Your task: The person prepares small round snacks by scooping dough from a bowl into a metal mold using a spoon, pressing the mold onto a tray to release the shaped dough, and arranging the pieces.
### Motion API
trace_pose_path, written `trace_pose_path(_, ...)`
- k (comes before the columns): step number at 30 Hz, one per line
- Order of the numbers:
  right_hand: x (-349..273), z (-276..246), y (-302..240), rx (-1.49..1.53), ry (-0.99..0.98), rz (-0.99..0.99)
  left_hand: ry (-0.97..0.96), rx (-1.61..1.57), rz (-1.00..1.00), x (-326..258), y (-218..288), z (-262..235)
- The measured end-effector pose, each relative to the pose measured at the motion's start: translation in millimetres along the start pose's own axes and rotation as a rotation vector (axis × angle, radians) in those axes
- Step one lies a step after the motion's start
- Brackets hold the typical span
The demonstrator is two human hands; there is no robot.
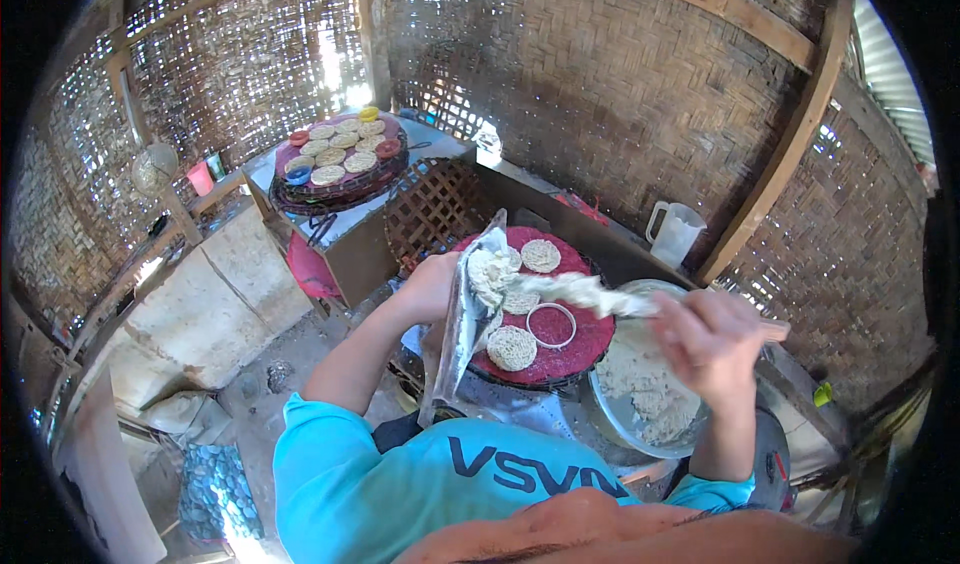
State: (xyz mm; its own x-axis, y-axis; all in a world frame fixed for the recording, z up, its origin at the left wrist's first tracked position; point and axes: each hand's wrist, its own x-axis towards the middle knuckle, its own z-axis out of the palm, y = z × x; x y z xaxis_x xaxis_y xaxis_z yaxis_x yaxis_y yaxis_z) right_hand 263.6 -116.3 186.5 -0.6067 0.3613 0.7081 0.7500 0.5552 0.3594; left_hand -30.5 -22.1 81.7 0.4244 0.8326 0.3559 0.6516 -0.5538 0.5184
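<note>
My left hand point(430, 286) grips the edge of a tilted metal tray point(455, 336). A lump of pale, grainy rice dough point(490, 276) lies against the tray's upper part. My right hand point(712, 336) is closed around a dough-coated spatula point(590, 294), whose wooden handle end sticks out to the right. The spatula's far end reaches the lump; its exact shape is hidden by dough. Below lies a round red mat point(590, 349) with several flat round cakes point(512, 348) and an off-white ring mould point(551, 326). A large basin point(645, 389) of loose grainy dough stands beneath my right hand.
At the back left, a table point(262, 172) holds a stacked round rack with cakes and coloured rings point(299, 175). A woven basket point(440, 204) stands between. A clear plastic jug point(677, 234) sits by the back wall. A wooden post point(785, 144) rises at right.
</note>
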Motion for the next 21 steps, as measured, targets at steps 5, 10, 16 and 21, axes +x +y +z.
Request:
trace_pose_path(5,-2,12,2,0.021,0.007,-0.021,-0.004,0.079,-0.008,1,16,9)
trace_pose_path(10,-2,34,-17,0.026,-0.071,-0.12,0.072,0.155,0.099,3,22,30)
trace_pose_path(16,1,31,-27,-0.043,-0.112,-0.219,-0.021,0.138,0.132,12,6,32)
trace_pose_path(21,-8,15,11,0.146,0.068,0.161,-0.091,-0.962,-0.048,19,-66,36)
